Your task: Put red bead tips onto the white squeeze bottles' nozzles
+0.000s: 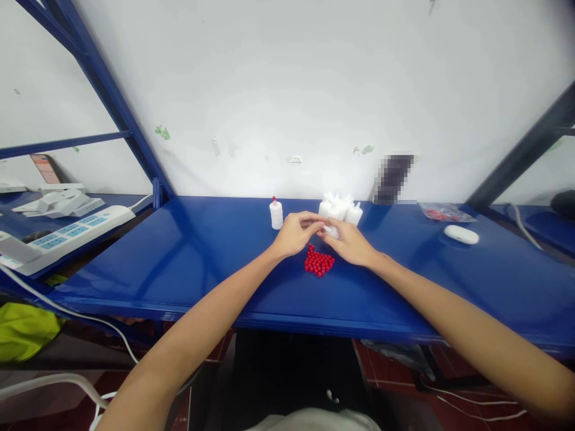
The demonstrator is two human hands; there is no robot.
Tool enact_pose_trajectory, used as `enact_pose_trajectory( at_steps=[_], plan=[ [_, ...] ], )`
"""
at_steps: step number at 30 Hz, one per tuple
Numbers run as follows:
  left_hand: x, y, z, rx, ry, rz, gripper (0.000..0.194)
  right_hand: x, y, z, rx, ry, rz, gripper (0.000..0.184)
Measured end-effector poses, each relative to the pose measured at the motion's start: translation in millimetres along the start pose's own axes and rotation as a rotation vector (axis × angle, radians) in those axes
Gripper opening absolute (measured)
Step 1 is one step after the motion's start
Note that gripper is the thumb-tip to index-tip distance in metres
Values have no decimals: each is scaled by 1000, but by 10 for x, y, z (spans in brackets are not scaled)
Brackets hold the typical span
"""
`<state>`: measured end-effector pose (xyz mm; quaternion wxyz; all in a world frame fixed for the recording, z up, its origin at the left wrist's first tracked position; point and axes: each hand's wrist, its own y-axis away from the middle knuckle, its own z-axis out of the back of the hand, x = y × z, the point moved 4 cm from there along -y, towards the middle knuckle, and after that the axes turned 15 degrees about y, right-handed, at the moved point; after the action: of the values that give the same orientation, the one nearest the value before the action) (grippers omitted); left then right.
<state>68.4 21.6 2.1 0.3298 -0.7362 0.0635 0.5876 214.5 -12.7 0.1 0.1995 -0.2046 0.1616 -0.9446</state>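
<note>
Blue glossy table (202, 257). Right hand (349, 240) clamped around a held bottle (331, 231), between bottle cluster and caps; left hand (294, 233) at its nozzle end, cannot tell if fingers grip anything. Bottle cluster (340, 211): smooth white, tapered nozzles, no red visible, likely left to do. Capped bottle (276, 216): white, wavy-sided, upright, red-tipped, looks done. Loose red caps (319, 263): stubby, bunched, plenty unused.

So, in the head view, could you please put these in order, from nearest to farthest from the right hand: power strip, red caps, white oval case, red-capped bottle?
From the right hand:
1. Red caps: piled just beside it.
2. Red-capped bottle: to the left.
3. White oval case: to the right.
4. Power strip: far left.
</note>
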Motion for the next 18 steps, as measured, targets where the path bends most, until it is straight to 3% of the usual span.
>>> enact_pose_trajectory(
  at_steps=[8,12,18],
  plan=[
    [-50,16,30,2,-151,-150,18,2,-9,-13,-22,-26,38,29],
    [-17,42,7,40,-260,-128,18,11,-16,-15,-9,-42,65,21],
    [-18,39,17,34,-241,-110,19,24,-4,-2,-24,-88,72,22]
  ],
)
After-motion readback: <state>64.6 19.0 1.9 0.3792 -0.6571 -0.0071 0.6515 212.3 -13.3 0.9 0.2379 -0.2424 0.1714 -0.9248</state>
